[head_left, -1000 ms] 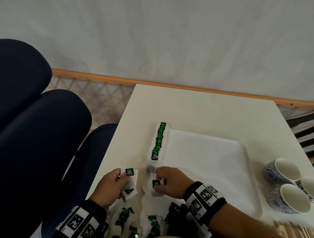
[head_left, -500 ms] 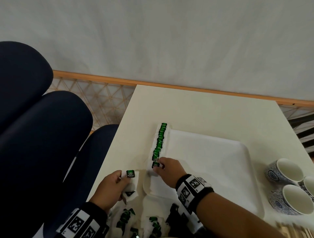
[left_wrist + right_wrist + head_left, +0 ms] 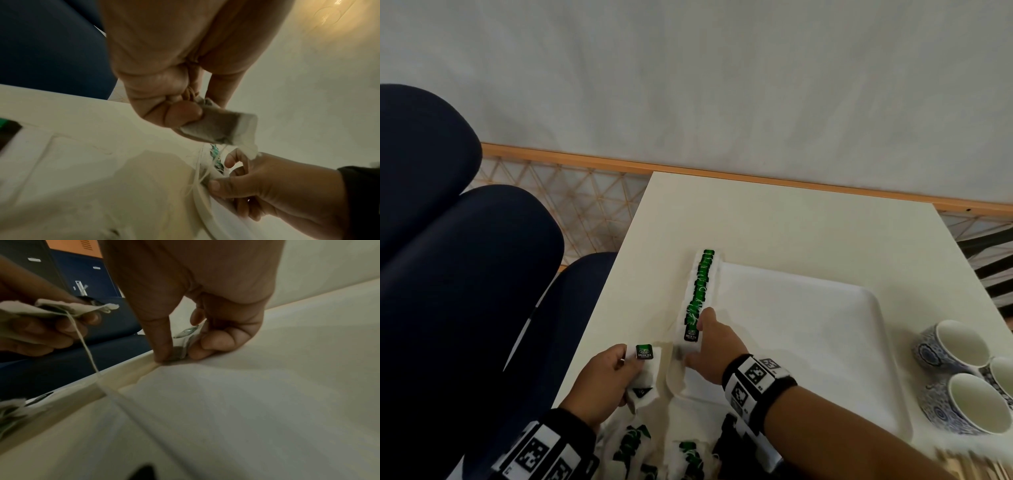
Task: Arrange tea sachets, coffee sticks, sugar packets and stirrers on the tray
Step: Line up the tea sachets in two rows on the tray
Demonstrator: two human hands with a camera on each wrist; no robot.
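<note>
1. Tea sachets, row point(image 3: 700, 291): white bags with green tags, overlapped in a line along the left rim of the tray, running away from the right fingers to the tray's far left corner.
2. Nearest sachet of the row point(image 3: 691, 334): green tag facing up, pinched at the row's near end by the right hand.
3. Right hand point(image 3: 717, 349): on the tray's left edge; forefinger laid along the right side of the row, thumb on the near side; the right wrist view shows thumb and curled fingers point(image 3: 162, 344) closed round the sachet, tips touching the tray.
4. Left hand point(image 3: 607, 382): just left of the right hand, over the desk beside the tray's near left corner; fingers point(image 3: 180, 113) clenched round a held sachet.
5. Held sachet point(image 3: 645, 375): white bag with a green tag at its top, a thin string point(image 3: 86, 347) hanging from it.
6. Tray point(image 3: 808, 342): white, rectangular, on the desk, stretching right of the right fingers.
7. Loose sachets point(image 3: 633, 442): a heap on the desk, nearer the person than both hands.
8. Desk point(image 3: 791, 222): pale cream top.
9. Cups point(image 3: 959, 377): three, blue-and-white patterned, well to the right of the right fingers, past the tray's right edge.
10. Chairs point(image 3: 465, 291): dark blue, beyond the desk's left edge, left of the left fingers.
</note>
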